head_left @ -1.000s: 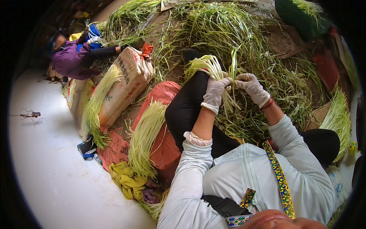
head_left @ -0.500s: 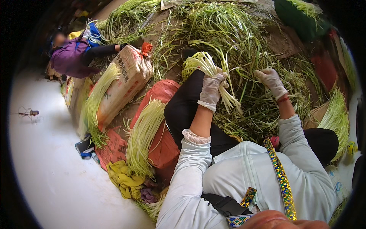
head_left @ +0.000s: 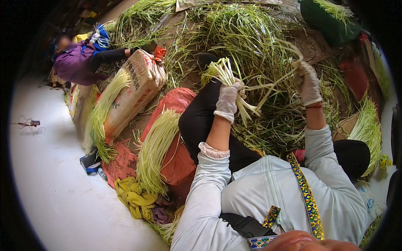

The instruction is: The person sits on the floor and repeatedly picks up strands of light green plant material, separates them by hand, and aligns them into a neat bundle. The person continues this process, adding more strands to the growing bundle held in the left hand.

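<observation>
My left hand, in a whitish glove, is closed round a bunch of pale chive-like stalks. The white ends point down to the right, and the greener part fans out above the fist. To its right, my right hand, also gloved, is closed on some loose leaf strands that stretch across from the bunch. The right fingertips are slightly smeared by motion. Under both hands lies a heap of green leaves and stalks.
Bundles of pale stalks lie over a red sack and a printed white sack at left. Another bundle stands at right. A yellow cloth lies at lower left. Far left, a person in purple sits holding stalks.
My right hand has moved slightly up and right, and strands now stretch between it and the bunch. My left hand keeps its hold, with the bunch shifted a little left.
</observation>
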A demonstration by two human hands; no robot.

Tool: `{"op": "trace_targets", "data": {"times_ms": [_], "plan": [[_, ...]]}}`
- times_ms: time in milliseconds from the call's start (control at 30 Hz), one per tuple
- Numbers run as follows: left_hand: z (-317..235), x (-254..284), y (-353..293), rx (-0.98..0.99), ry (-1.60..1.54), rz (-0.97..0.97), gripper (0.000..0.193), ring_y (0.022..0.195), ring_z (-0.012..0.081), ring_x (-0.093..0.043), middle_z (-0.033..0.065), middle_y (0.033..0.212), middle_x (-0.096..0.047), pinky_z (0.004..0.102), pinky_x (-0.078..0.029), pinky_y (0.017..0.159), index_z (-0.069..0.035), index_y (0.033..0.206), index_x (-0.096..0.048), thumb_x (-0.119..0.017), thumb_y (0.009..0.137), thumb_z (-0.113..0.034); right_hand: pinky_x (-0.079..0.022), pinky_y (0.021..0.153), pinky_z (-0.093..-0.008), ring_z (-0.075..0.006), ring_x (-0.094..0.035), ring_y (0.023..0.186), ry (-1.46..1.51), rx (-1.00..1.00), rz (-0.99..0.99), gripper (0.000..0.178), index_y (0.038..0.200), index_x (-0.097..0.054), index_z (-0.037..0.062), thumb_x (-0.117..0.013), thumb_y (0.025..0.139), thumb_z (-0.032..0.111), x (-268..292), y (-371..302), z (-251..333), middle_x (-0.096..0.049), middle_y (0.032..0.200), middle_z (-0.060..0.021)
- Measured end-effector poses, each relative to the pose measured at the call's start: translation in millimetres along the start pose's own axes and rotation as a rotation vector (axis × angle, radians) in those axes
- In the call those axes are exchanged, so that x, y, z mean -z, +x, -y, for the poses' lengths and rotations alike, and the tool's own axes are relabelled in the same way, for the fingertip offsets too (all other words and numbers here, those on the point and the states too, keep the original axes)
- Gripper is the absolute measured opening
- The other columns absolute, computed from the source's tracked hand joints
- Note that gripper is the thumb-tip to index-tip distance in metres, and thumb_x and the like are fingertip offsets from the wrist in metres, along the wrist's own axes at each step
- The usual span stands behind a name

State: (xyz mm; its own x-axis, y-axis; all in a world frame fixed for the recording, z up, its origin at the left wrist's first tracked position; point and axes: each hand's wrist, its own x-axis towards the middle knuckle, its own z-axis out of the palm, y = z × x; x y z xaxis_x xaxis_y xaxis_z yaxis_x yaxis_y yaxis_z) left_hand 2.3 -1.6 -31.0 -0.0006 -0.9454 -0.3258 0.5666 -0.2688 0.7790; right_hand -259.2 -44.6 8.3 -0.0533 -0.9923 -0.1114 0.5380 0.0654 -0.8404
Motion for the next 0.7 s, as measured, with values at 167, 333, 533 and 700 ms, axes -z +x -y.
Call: {"op": "trace_targets", "data": {"times_ms": [167,333,533,700], "plan": [[-2.4,3.2,3.9,0.036,0.145,-0.103,0.012,0.045,0.0125,-0.051,0.0033,0.064,-0.053,0.0262,-0.043,0.041,-0.007,0.081,-0.053,-0.055,0.077,0.004,-0.03,0.039,-0.0193,-0.0052,-0.036,0.045,0.14,0.27,0.106,0.02,0.091,-0.063,0.0007,-0.054,0.09,0.018,36.0,34.1,46.9,-0.05,0.063,0.0026],[-19.7,6.8,-5.3,-0.068,0.352,-0.182,0.015,0.05,0.0095,-0.056,0.0012,0.071,-0.058,0.0202,-0.042,0.041,-0.007,0.092,-0.061,-0.063,0.078,-0.002,-0.031,0.041,-0.0206,-0.0055,-0.038,0.047,-0.009,0.156,0.191,0.018,0.092,-0.064,0.0011,-0.057,0.088,0.017,3.7,39.8,61.5,-0.053,0.065,0.0013],[-11.8,-17.1,-19.2,-0.085,0.094,0.223,0.025,0.059,0.0134,-0.06,0.0036,0.091,-0.063,0.0219,-0.048,0.049,-0.006,0.104,-0.06,-0.067,0.079,-0.009,-0.043,0.051,-0.0221,-0.0076,-0.054,0.059,-0.535,0.108,0.388,0.017,0.086,-0.067,0.0027,-0.066,0.081,0.019,-99.8,16.5,-14.0,-0.06,0.068,0.0003],[-2.2,-18.6,-17.1,0.001,0.02,0.149,0.017,0.06,0.0112,-0.059,0.0043,0.079,-0.064,0.0245,-0.048,0.051,-0.006,0.095,-0.059,-0.064,0.084,-0.018,-0.047,0.065,-0.0228,-0.0103,-0.056,0.072,-0.69,0.13,0.578,0.028,0.104,-0.061,0.0023,-0.067,0.081,0.018,-113.0,3.4,-53.9,-0.062,0.083,-0.0011]]}}
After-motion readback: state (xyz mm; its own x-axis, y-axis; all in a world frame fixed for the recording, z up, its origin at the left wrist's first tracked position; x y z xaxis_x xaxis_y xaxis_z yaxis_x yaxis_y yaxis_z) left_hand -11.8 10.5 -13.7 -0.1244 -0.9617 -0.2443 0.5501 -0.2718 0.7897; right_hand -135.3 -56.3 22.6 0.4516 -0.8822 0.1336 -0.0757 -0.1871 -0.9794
